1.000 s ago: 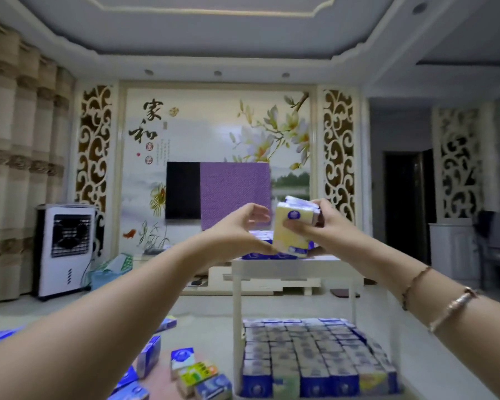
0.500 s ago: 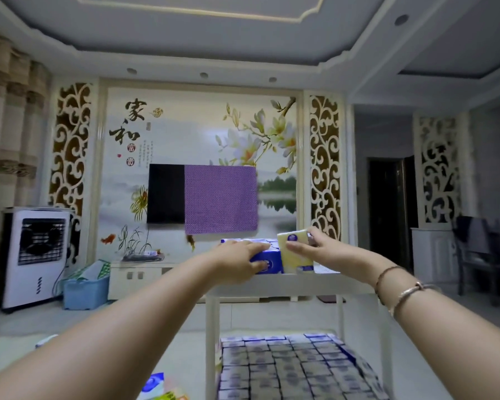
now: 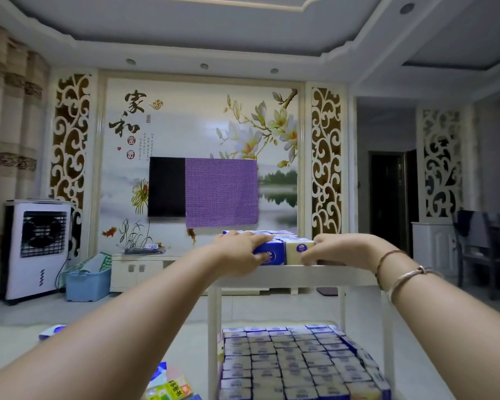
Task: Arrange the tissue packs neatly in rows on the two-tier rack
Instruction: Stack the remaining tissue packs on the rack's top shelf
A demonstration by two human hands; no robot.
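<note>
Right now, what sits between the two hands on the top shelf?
In the head view, two packs side by side: a blue tissue pack under the left hand, and a yellow tissue pack against the right hand.

Dim, even indoor light with a cool blue-violet cast; no lamp is seen lit, and the recessed ceiling spots [image 3: 204,66] appear dark. Shadows are soft and faint, deepest in the doorway [image 3: 387,197] at right, which falls to near black. No strong glare; the glossy mural wall [image 3: 185,134] shows only a mild sheen. Wide-angle distortion bends the ceiling mouldings and stretches both forearms towards the lower corners. Overall sharpness is low. The left hand [image 3: 237,249] and right hand [image 3: 338,249] are slightly smeared by motion, as are the tissue packs [image 3: 289,362] on the lower tier. The dark screen [image 3: 166,187] carries no visible reflection.
</note>
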